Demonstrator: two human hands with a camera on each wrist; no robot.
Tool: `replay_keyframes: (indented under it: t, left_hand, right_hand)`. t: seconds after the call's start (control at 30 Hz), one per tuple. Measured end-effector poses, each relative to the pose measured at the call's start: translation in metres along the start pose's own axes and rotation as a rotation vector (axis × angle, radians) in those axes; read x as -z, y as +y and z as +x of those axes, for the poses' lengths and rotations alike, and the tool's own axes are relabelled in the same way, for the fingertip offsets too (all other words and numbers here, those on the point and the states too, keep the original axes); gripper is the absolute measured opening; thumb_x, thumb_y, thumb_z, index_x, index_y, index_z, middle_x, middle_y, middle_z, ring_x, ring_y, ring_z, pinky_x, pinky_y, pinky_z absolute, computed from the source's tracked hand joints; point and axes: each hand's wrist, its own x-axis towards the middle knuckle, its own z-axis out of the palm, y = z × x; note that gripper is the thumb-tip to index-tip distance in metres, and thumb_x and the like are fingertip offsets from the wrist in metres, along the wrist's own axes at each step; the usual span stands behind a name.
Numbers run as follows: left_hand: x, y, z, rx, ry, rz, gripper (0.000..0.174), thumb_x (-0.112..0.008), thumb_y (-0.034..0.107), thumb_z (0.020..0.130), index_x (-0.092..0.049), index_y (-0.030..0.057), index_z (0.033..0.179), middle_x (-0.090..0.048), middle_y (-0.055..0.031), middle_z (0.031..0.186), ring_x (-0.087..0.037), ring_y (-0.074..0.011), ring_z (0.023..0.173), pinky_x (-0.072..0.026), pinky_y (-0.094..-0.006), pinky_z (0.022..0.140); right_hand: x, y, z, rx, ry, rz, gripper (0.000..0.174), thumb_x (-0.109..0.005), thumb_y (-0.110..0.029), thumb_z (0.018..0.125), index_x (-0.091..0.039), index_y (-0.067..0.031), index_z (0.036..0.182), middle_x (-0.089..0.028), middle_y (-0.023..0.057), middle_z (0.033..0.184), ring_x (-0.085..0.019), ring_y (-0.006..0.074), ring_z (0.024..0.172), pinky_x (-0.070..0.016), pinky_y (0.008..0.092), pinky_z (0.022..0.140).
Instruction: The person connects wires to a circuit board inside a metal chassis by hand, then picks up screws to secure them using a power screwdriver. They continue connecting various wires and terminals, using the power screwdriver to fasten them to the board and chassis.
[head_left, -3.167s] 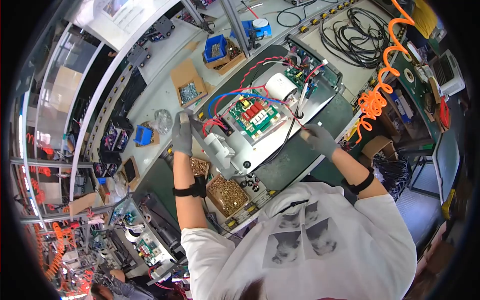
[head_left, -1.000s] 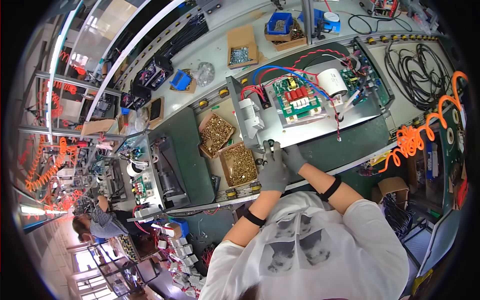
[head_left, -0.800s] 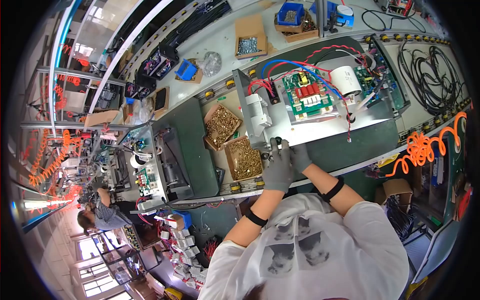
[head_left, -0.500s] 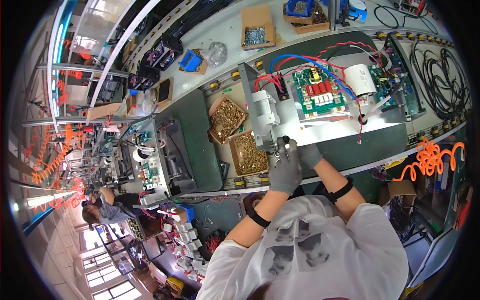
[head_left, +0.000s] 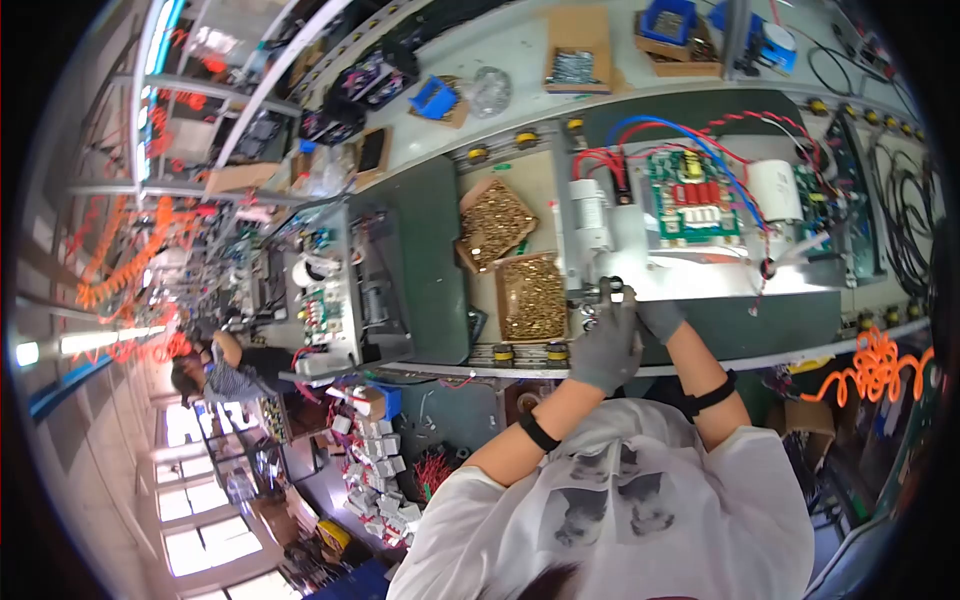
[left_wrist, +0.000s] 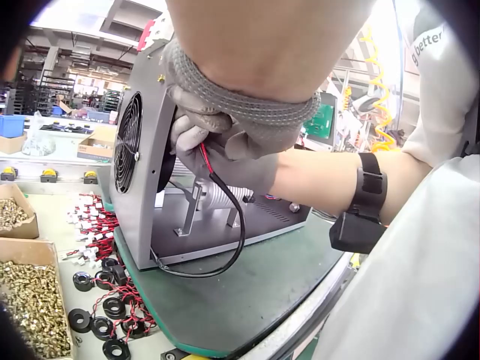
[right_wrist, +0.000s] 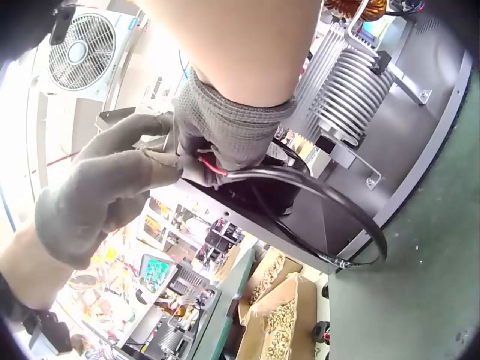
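Observation:
A grey metal chassis (head_left: 655, 278) with a green circuit board (head_left: 692, 226) on top stands on a green board. At its near left corner, my gloved left hand (head_left: 607, 348) and right hand (head_left: 662, 318) work together. Curled in the right wrist view, my right hand (right_wrist: 232, 131) pinches a black cable (right_wrist: 360, 212) with a red wire; the cable loops down to the chassis base. The bent fingertips of my left hand (right_wrist: 97, 184) meet right at the right fingertips; I cannot tell what they hold. A fan (left_wrist: 129, 142) sits in the side panel (left_wrist: 142, 244) beside the hands.
Left of the chassis are cartons of brass fasteners (head_left: 530, 297) and loose black rings (left_wrist: 114, 307) with red wires. An orange coiled hose (head_left: 870, 370) hangs at right. Another chassis (head_left: 335, 290) stands farther left. A person (head_left: 235, 365) is beyond it.
Earlier my hands were apart, left at the end panel, right at the front edge; they came together at the near left corner. Since then they stay there while the head view shifts.

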Motion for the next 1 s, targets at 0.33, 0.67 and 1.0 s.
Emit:
replay_keyframes:
  t: [0.33,0.67,1.0]
  left_hand:
    - [0.006,0.002,0.002,0.073,0.073,-0.131,0.066,-0.053,0.02,0.081,-0.026,0.0002,0.138,-0.056,-0.0255,0.113,-0.066,-0.0332,0.07,-0.0534,-0.04,0.055]
    - [0.016,0.017,0.045,0.247,-0.13,0.167,0.056,-0.062,0.028,0.08,-0.036,0.0022,0.123,-0.051,-0.0215,0.122,-0.067,-0.0324,0.082,-0.054,-0.0401,0.063]
    - [0.049,0.013,0.029,-0.086,0.455,0.108,0.028,-0.064,0.007,0.076,-0.052,0.0112,0.101,-0.064,-0.0113,0.095,-0.066,-0.03,0.077,-0.0509,-0.0379,0.058]
  right_hand:
    - [0.017,0.027,0.0,-0.355,-0.106,0.929,0.045,-0.034,-0.033,0.099,-0.039,-0.0067,0.134,-0.047,0.0124,0.131,-0.046,0.0247,0.119,-0.0361,0.0378,0.104]
    - [-0.002,-0.022,-0.011,-0.001,-0.215,0.024,0.052,-0.043,-0.034,0.096,-0.036,-0.0045,0.139,-0.046,0.0109,0.135,-0.046,0.0219,0.121,-0.0374,0.0333,0.102]
    - [0.008,-0.104,-0.061,-0.262,-0.559,-0.832,0.047,-0.059,-0.034,0.084,-0.047,-0.0197,0.128,-0.049,0.0159,0.121,-0.049,0.0335,0.11,-0.0428,0.0417,0.092]
